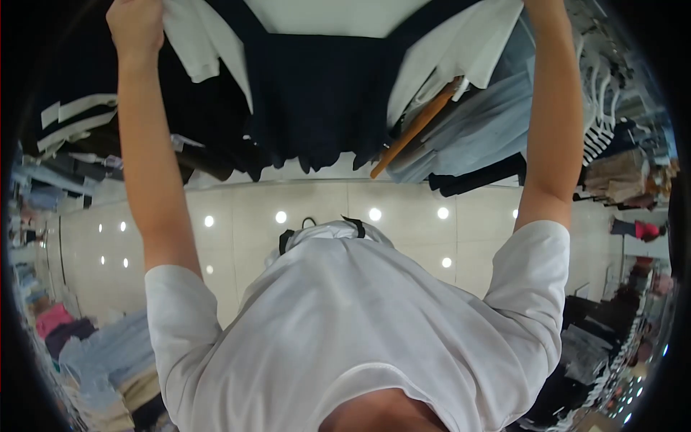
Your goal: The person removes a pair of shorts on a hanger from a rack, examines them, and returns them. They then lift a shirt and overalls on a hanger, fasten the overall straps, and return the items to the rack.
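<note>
My left hand is raised at the upper left, its fingers closed into a fist at the edge of a white-sleeved top. The top has a dark navy front panel with wide straps, and white sleeves at both sides. It is stretched across the upper middle, with its upper part outside the frame. My right hand is up at the top edge, beside the other white sleeve. Only its wrist end shows, and its fingers are out of view.
Behind the top hang dark clothes and grey-blue garments, with a wooden hanger among them. White hangers line the right rack. Folded clothes lie at the lower left. A person in red is far right on the shiny tiled floor.
</note>
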`<state>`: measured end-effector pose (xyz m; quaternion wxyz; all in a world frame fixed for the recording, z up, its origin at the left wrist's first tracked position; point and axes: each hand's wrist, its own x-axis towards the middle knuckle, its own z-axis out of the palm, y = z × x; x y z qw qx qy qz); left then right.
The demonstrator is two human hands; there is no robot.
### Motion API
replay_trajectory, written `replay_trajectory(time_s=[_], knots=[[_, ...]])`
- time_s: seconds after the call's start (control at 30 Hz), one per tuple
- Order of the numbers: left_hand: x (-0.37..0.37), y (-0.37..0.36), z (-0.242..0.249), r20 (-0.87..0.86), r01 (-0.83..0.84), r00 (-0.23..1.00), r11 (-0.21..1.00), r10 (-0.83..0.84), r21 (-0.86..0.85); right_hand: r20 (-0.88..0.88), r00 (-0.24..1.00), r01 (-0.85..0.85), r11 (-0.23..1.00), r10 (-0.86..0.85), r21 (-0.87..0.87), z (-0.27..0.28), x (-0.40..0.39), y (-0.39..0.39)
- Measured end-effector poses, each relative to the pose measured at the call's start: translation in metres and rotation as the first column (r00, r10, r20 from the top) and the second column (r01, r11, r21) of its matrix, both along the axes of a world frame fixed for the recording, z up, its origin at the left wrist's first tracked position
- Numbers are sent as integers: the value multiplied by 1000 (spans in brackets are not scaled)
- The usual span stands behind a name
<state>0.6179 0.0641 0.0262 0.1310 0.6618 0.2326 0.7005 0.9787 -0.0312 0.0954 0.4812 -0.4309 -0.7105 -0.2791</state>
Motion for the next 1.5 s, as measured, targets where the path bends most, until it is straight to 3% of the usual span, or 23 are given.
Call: replay_trajectory(time_s=[0.07,0.1,0.13,0.17,0.27,0.33,0.37,0.4,0.47,0.5,0.6,0.63,0.67,0.73,0.83,1.0,1.13,1.23,1.3,1.37,1.4,1.47,1.5], knots=[[-2,-31,-14,-23,-64,998,995,63,-75,-39,999,5,996,-2,88,-25,-6,9],[-4,-45,-22,-60,-104,993,994,102,-30,-33,999,11,991,-6,130,-37,-4,19],[-5,-57,-41,254,-22,966,993,52,-117,-27,1000,19,983,-15,180,-45,-5,22],[-5,-70,-52,277,-18,959,988,61,-156,-86,996,-22,996,29,86,-53,-8,19],[2,-120,-73,323,-12,943,979,78,-202,-145,969,-199,979,202,37,-80,-15,25],[4,-152,-89,330,-17,937,960,113,-280,-208,954,-229,972,214,-49,-95,-22,20],[2,-166,-100,308,-28,944,956,122,-293,-243,947,-241,965,212,-99,-104,-27,15],[0,-178,-109,285,-34,951,953,123,-301,-156,972,-178,984,174,-10,-111,-32,12],[0,-197,-121,-7,-128,992,989,128,-71,13,998,-56,978,55,199,-121,-40,7],[10,-211,-122,-31,-139,990,989,138,-40,-20,1000,2,987,1,159,-129,-43,9],[50,-251,-118,-149,-168,973,984,176,64,-168,978,-76,959,126,273,-150,-56,24],[61,-259,-115,-171,-136,974,987,150,89,-212,975,-1,958,64,288,-161,-60,32],[71,-267,-112,-186,-106,975,988,125,111,-617,786,-161,976,38,-145,-149,-84,5],[88,-276,-117,-192,-22,980,983,58,183,-695,713,-131,991,95,1,-169,-98,31],[101,-292,-129,-174,70,984,990,-48,125,-583,804,17,986,-111,-164,-146,-119,-9],[118,-329,-141,-113,355,928,935,-355,-23,-551,833,-70,976,-56,-206,-130,-123,-91],[101,-329,-160,-74,363,928,931,-365,-38,-591,806,-173,966,26,-193,-115,-111,-159],[92,-276,-215,-65,58,995,978,-72,-200,-633,769,-248,953,83,-176,-106,-101,-198],[78,-227,-259,37,33,999,869,-17,-494,-658,745,-288,944,114,-163,-103,-95,-217],[67,-181,-273,48,65,998,838,-47,-541,-674,726,-316,937,139,-147,-101,-87,-230],[64,-158,-272,60,95,995,861,-75,-499,-681,717,-331,933,151,-142,-99,-84,-234],[58,-142,-247,451,583,812,567,-372,-582,-693,700,-354,927,171,-128,-97,-78,-241],[52,-130,-247,442,610,792,495,-422,-619,-701,690,-365,923,179,-123,-96,-75,-242]])
